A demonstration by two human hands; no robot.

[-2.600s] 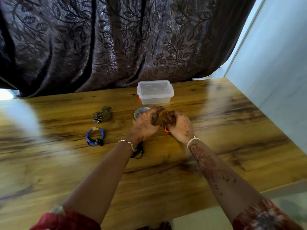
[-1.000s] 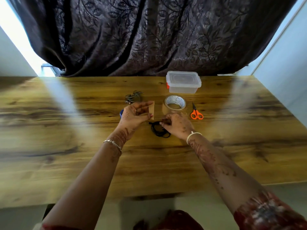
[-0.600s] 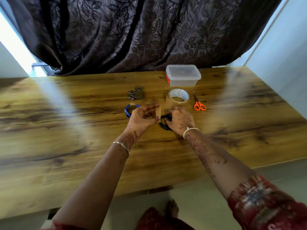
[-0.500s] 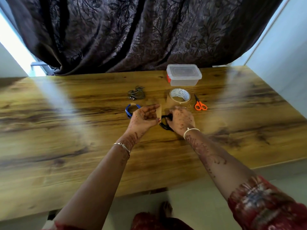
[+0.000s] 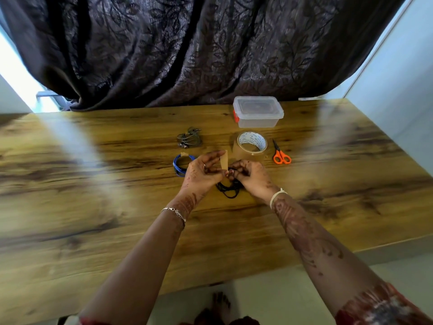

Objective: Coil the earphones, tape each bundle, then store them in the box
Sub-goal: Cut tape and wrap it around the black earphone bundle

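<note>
Step in hand, by my read: taping the 3rd bundle. Left grip (image 5: 201, 175) pinches a short tape strip (image 5: 224, 160) by its lower end. The strip stands upright w/ the rest free, prob. so the sticky side touches nothing before it meets the cord. Right grip (image 5: 254, 178) is closed on the top of the black earphones (image 5: 228, 191), fingers curled round the gathered loops so the coil can't spring apart. The lower loops reach down to the worktop (image 5: 117, 207); resting or just above, can't tell. Strip and coil are just beside each other, betw. the two grips.

Blue bundle (image 5: 182, 163) lies just left of the left grip w/ a tan tab on it, so it looks taped. Grey bundle (image 5: 190, 140) is behind it; tape there unclear. Tape roll (image 5: 251, 143) and scissors (image 5: 281, 155) sit near, to the right, handy for another cut. Box (image 5: 257, 112) waits at the far edge, lid on, contents not clear. Storing comes last.
</note>
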